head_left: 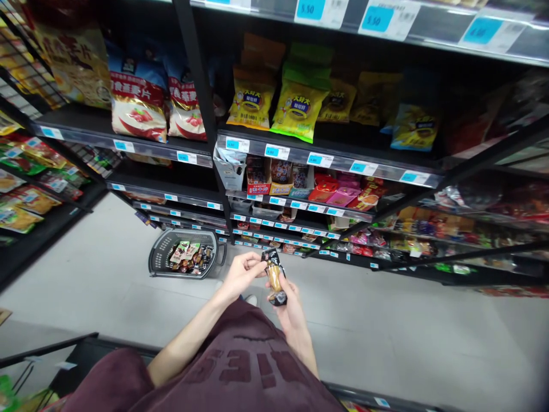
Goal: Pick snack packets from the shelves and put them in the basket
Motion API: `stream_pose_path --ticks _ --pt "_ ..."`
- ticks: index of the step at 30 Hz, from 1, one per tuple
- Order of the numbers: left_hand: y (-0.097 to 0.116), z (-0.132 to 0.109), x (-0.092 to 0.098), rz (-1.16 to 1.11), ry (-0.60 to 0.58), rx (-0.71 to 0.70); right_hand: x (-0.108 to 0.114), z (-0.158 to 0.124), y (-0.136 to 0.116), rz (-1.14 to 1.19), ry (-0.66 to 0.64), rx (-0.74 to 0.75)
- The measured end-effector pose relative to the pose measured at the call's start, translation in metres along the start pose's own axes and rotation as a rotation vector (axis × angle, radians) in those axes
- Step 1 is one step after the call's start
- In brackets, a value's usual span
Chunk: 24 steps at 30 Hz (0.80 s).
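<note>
Between my two hands, in front of my body, is a small black snack packet [274, 276] with a brownish-gold piece showing in its middle. My left hand [243, 273] pinches the upper left corner of the packet between thumb and fingers. From the right and below, my right hand [292, 306] grips the packet's lower part, its thumb lying on the front. Down on the floor to the left stands a dark grey shopping basket [154, 260]. Several small dark packets [195, 262] and some green-and-white packets [185, 250] lie inside it.
Black store shelves [343, 150] with price tags rise in front. They bear yellow snack bags [300, 106], oatmeal bags [138, 106], small boxes [281, 174] and red packets [322, 187]. Grey floor [364, 309] surrounds me. More shelving [47, 226] stands at the left.
</note>
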<state>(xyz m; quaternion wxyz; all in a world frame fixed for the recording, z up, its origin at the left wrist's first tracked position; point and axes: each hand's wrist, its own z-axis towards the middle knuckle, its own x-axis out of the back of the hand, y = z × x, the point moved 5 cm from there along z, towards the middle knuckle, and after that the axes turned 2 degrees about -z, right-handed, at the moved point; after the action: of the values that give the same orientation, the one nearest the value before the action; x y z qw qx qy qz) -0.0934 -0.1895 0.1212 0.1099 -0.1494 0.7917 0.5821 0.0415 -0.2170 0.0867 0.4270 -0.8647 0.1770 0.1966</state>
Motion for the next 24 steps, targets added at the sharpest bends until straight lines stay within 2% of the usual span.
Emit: stream_pose_path --ticks 5,8,15,19,24 --pt "0.002 0.006 0.0 0.035 -0.046 -0.016 0.003 0.002 0.003 0.004 0.04 -0.011" --pt "-0.001 0.008 0.0 0.017 -0.037 -0.022 0.001 0.003 0.001 -0.064 -0.003 0.039" --pt "-0.006 0.008 0.006 -0.019 0.031 -0.053 -0.003 0.006 -0.012 -0.236 -0.071 0.28" --pt "-0.003 0.007 0.004 -0.044 0.028 -0.078 -0.005 0.008 -0.018 -0.309 -0.073 0.331" --pt "-0.003 0.011 0.004 -0.054 0.114 -0.055 -0.005 0.009 -0.021 -0.379 -0.062 0.358"
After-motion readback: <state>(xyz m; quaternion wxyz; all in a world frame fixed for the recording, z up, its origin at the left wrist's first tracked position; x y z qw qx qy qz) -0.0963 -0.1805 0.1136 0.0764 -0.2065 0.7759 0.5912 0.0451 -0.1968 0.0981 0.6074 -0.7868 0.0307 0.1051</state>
